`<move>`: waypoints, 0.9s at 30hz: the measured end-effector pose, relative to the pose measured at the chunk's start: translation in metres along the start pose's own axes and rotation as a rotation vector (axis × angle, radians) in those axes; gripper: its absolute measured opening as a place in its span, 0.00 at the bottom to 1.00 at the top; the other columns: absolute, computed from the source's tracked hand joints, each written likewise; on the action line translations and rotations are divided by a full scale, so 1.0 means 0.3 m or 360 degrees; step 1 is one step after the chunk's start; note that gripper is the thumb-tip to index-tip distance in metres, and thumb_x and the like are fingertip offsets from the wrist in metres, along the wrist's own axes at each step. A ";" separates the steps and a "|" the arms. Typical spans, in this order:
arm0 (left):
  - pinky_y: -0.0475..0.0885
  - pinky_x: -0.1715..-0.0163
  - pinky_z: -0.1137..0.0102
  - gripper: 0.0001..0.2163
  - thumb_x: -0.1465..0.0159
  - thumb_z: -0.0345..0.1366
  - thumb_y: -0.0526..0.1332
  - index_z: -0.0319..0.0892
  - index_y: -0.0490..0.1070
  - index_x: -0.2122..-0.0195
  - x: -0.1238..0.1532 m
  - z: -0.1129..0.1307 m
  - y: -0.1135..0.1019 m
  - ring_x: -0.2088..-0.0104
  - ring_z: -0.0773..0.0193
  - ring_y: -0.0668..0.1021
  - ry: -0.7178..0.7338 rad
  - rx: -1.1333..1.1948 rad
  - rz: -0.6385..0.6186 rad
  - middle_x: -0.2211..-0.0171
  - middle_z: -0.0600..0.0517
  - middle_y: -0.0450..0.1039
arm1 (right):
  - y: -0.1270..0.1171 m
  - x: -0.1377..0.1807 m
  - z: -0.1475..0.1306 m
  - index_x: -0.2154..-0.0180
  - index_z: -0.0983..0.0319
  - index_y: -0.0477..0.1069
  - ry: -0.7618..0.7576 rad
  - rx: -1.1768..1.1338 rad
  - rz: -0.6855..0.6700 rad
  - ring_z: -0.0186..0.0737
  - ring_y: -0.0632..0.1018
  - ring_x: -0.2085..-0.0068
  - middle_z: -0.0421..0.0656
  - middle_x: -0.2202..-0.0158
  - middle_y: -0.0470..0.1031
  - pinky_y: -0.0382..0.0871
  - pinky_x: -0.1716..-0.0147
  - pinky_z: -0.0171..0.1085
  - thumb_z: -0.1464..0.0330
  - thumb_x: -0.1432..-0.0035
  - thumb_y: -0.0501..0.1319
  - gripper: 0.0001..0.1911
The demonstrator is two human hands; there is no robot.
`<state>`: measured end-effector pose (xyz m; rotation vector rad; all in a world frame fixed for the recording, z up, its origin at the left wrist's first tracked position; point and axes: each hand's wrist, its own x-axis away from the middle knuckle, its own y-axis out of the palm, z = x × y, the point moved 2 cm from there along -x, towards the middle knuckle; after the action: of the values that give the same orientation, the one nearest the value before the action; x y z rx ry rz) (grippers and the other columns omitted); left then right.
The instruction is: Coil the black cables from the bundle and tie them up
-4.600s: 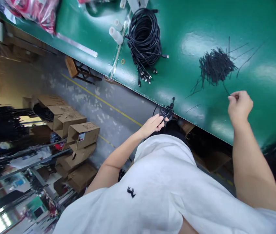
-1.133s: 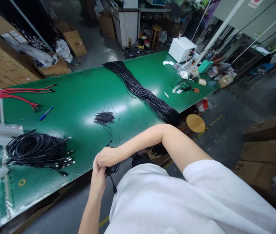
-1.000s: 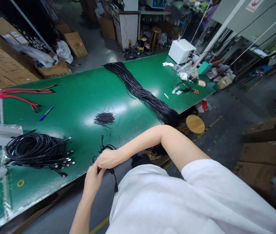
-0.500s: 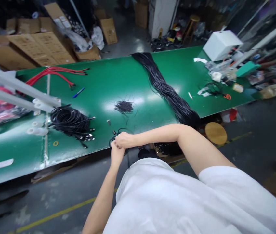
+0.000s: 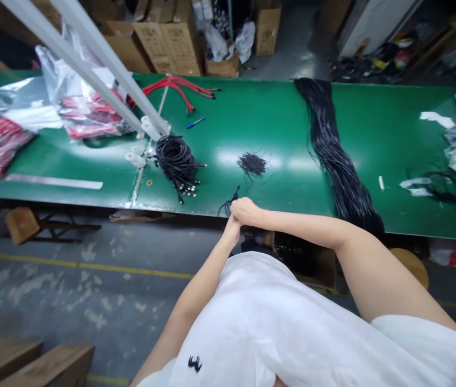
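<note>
Both hands meet at the near edge of the bench (image 5: 284, 129), about midway along it. The right hand (image 5: 245, 209) is curled closed, knuckles up, its forearm running in from the right with the elbow bent. The left hand (image 5: 232, 232) presses up beneath it, forearm straight; its fingers are hidden.

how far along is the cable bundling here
Looks done: a pile of coiled cables lies on the green table. In hand: left hand and right hand close on one small black cable at the near edge. Left: the long bundle of straight cables and the heap of short black strands, seemingly plenty.
</note>
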<state>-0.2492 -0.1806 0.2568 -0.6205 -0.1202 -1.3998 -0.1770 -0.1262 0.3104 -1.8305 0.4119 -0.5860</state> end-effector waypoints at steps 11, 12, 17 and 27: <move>0.68 0.49 0.65 0.12 0.35 0.45 0.63 0.40 0.68 0.60 0.055 -0.025 0.031 0.58 0.64 0.74 0.0177 0.0659 0.0110 0.60 0.50 0.71 | 0.075 0.173 0.077 0.75 0.59 0.59 0.0762 -0.1607 0.0122 0.32 0.58 0.79 0.36 0.81 0.55 0.54 0.78 0.33 0.51 0.41 0.50 0.20; 0.68 0.48 0.64 0.14 0.35 0.46 0.63 0.40 0.69 0.58 0.068 -0.024 0.031 0.57 0.63 0.74 0.0217 0.0630 0.0028 0.58 0.48 0.72 | 0.092 0.189 0.080 0.75 0.58 0.58 0.0765 -0.1771 0.0053 0.31 0.54 0.81 0.34 0.82 0.50 0.53 0.81 0.34 0.47 0.43 0.51 0.22; 0.68 0.47 0.65 0.19 0.36 0.50 0.63 0.41 0.71 0.52 0.136 0.026 0.028 0.53 0.62 0.75 0.0305 0.0763 -0.0351 0.53 0.47 0.75 | 0.136 0.256 0.073 0.79 0.58 0.59 0.0831 -0.2321 -0.0115 0.27 0.48 0.83 0.31 0.85 0.44 0.46 0.85 0.34 0.37 0.57 0.58 0.31; 0.61 0.80 0.78 0.07 0.31 0.38 0.60 0.41 0.68 0.64 0.133 0.202 -0.088 0.86 0.77 0.56 -0.0113 0.1774 -0.0105 0.84 0.63 0.52 | 0.126 0.281 0.244 0.66 0.60 0.71 0.1081 -0.2174 0.0718 0.38 0.74 0.63 0.42 0.65 0.74 0.69 0.63 0.36 0.47 0.53 0.68 0.24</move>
<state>-0.2496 -0.1882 0.3337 0.2698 -0.9091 -1.1444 -0.0656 -0.1277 0.2716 -2.5732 2.0021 -0.6354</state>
